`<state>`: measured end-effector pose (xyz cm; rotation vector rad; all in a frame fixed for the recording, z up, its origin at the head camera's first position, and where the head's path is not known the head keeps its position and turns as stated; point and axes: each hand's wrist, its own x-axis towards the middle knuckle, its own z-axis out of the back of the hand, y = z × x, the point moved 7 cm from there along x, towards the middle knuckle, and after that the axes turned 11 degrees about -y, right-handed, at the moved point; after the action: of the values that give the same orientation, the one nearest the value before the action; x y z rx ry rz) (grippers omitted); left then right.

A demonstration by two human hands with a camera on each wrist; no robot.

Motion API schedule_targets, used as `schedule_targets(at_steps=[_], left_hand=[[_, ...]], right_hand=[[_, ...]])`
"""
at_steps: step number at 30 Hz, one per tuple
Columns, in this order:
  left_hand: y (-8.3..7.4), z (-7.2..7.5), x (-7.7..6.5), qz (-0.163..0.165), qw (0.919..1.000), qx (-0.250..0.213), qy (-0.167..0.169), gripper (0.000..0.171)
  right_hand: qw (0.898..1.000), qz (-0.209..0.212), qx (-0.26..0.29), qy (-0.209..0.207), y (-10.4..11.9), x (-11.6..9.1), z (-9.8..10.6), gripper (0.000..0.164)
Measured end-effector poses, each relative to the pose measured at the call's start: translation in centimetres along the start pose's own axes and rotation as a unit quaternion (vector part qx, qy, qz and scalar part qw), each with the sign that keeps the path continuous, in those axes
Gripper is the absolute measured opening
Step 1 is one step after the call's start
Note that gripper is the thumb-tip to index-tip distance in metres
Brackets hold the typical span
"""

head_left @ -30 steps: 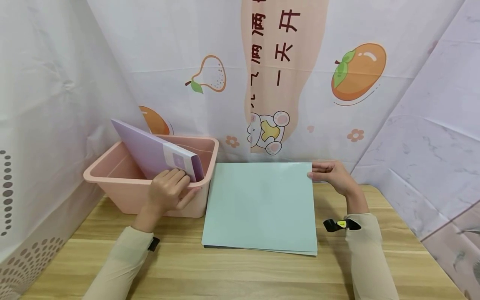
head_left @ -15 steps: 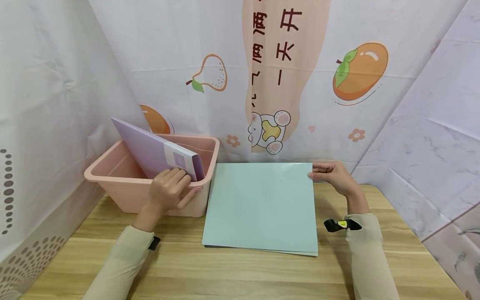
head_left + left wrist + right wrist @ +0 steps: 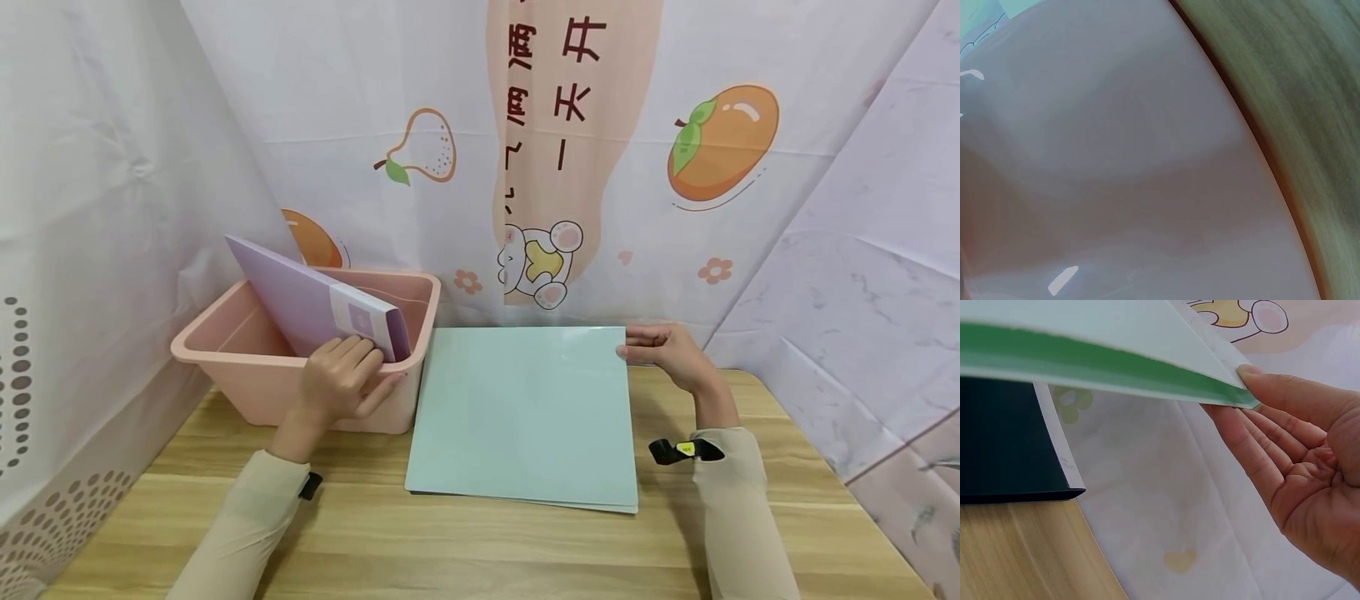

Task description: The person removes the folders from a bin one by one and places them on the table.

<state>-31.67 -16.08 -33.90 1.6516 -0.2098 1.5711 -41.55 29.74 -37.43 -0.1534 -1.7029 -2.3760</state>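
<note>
Movement since the earlier frame: the head view is drifting a touch, with everything sliding slightly rightward together; left hand (image 3: 335,382), right hand (image 3: 670,350), pale green folder (image 3: 521,408), purple folder (image 3: 296,298) and pink basket (image 3: 258,390) are keeping their places relative to one another.
Right grip: thumb and finger are closing in a narrow pinch on the pale green folder, thumb above, finger below; the remaining fingers are extending loosely beneath.
Pale green folder against the grip: its far right corner is sitting between thumb and finger, while its body is extending leftward from the right hand towards the pink basket, just beside it; contact with the basket cannot be told.
Under the folder: a dark folder (image 3: 1004,437) is lying on the wooden table (image 3: 360,542), a gap showing in the right wrist view between it and the raised corner.
Left grip: fingers are curling over the near rim of the pink basket, thumb lying outside; whether the hidden fingertips are pressing the purple folder cannot be told.
Purple folder: it is leaning inside the pink basket, tilted, its upper left corner rising above the rim, its lower right end standing just behind the left hand's fingers.
Background: patterned cloth (image 3: 337,75) is hanging behind the table.
</note>
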Motion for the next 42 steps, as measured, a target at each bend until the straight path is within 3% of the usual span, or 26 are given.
schedule_targets(at_steps=[29, 42], left_hand=[[0.0, -0.1, -0.1, 0.004, 1.0, 0.005, 0.008, 0.045], [0.0, -0.1, -0.1, 0.004, 1.0, 0.006, 0.002, 0.045]], right_hand=[[1.0, 0.013, 0.002, 0.015, -0.5, 0.1, -0.2, 0.049], [1.0, -0.022, -0.01, 0.01, -1.2, 0.2, -0.4, 0.054]])
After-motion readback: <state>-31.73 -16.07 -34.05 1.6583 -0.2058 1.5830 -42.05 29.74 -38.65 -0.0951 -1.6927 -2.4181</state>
